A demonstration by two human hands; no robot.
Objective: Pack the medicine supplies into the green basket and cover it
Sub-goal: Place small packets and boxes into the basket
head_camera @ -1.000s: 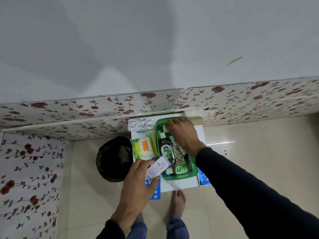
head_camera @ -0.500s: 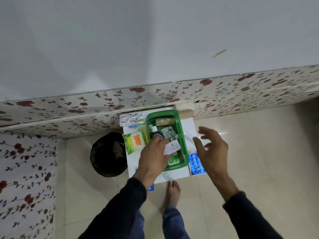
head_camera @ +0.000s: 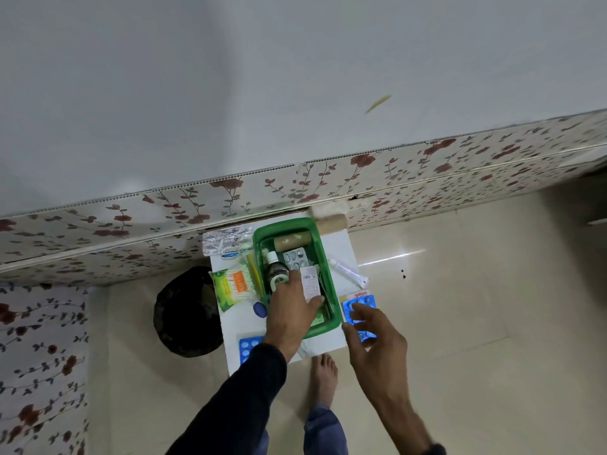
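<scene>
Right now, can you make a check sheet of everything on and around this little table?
Surface: small white table, crowded.
Job's things: green basket holds bottle, bandage roll, pill strip, white packet; outside lie tube, swab pack, blue pill sheet.
Clutter: foil wrapper.
Hands: left hand over basket on the packet; right hand open, reaching for the blue sheet.
Cables: nothing seen.
Surroundings: black bin, floral wall panel, tiled floor.

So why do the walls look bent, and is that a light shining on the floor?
Head view: the wide-angle lens bows the flowered wall panels; a bright glare streak lies on the glossy floor tiles right of the table; the right hand over the blue blister pack is slightly motion-blurred; lighting is dim and even.
</scene>
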